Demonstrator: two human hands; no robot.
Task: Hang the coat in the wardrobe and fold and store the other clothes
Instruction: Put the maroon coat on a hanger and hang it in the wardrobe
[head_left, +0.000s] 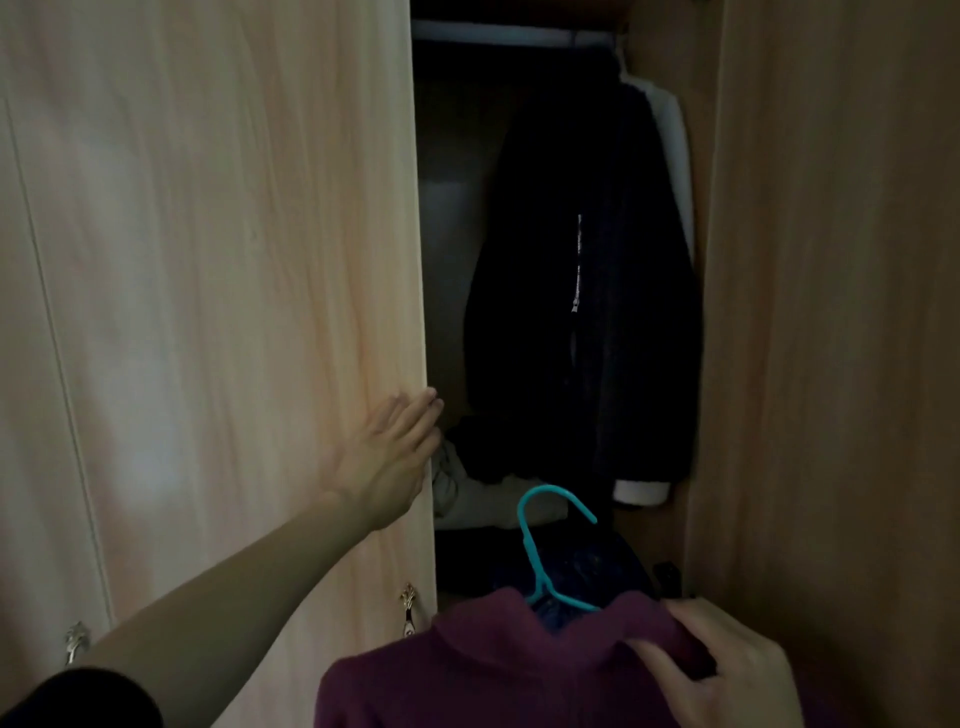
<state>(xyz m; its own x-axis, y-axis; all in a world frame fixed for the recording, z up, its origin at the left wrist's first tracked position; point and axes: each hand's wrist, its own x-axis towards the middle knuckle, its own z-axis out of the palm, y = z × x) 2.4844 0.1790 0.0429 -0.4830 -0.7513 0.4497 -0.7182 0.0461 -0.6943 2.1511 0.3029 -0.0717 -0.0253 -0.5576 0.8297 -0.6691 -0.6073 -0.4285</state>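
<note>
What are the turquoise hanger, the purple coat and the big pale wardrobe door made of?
The turquoise curved hanger looks like plastic: smooth and evenly coloured. The purple collared coat seems soft cloth, perhaps fleece or wool: matt, folding at the collar. The pale wardrobe door is wood or wood-look board: streaky grain lines, smooth and faintly shiny.

A: Left side, clothing noted?
B: Black sleeve (78, 696), plain, ending about the elbow, rounded at its edge. Forearm (234, 592) bare from there down to left hand (387, 457).
A: Right side?
B: Right hand (727, 675) only, bare, cut off near the wrist by the lower frame edge. Clothing there out of view.
A: Nails, finer detail?
B: Too dim to tell.
</note>
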